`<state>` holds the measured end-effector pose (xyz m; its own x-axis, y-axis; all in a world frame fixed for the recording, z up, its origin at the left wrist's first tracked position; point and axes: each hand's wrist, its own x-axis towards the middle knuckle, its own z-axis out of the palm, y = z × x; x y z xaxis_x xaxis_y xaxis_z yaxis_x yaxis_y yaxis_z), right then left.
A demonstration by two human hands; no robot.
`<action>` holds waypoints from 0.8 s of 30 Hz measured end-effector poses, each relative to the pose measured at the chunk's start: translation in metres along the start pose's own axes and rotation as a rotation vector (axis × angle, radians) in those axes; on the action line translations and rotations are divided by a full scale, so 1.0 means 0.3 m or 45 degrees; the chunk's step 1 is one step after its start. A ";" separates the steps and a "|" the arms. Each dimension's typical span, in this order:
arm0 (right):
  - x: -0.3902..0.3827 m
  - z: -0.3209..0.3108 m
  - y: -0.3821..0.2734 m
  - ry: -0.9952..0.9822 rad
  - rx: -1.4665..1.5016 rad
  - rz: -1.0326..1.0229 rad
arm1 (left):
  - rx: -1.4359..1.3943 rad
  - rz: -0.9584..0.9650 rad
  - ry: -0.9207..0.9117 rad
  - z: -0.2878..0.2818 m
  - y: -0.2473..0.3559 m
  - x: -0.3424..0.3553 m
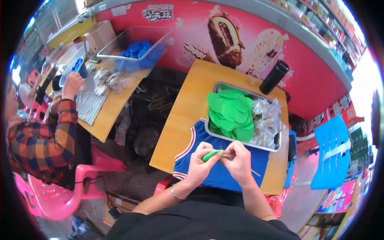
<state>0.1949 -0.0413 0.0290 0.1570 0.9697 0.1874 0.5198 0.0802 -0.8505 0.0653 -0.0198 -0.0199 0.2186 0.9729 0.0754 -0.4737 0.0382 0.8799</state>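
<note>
Nearest, the left hand (201,161) and right hand (239,160) both pinch one green folded piece (212,155) between their fingertips, above one blue cloth (224,166) on the wooden surface (184,116); beyond lies one metal tray (276,146) with a heap of green discs (231,114), too many to count, beside crinkled clear wrappers (267,120); farthest, one black cylinder (274,77) stands upright

We cannot see most of the green piece (211,155); our left hand (202,164) and right hand (239,162) cover it.
</note>
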 end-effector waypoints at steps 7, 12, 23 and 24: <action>0.069 -0.001 0.003 -0.375 -0.040 0.122 | 0.323 0.148 -0.227 -0.034 0.041 0.040; 0.072 -0.038 -0.016 -0.650 0.731 0.440 | 0.005 -0.048 -0.183 -0.033 0.048 0.008; 0.019 0.025 -0.014 -0.275 0.283 0.003 | -0.207 -0.112 0.130 0.014 0.002 -0.061; 0.015 0.033 -0.013 -0.179 0.236 -0.046 | -0.212 -0.104 0.141 0.009 0.004 -0.062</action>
<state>0.1854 -0.0350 0.0284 0.0159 0.9870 0.1597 0.3580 0.1435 -0.9226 0.0630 -0.0385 -0.0191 0.1715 0.9838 -0.0528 -0.5944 0.1461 0.7908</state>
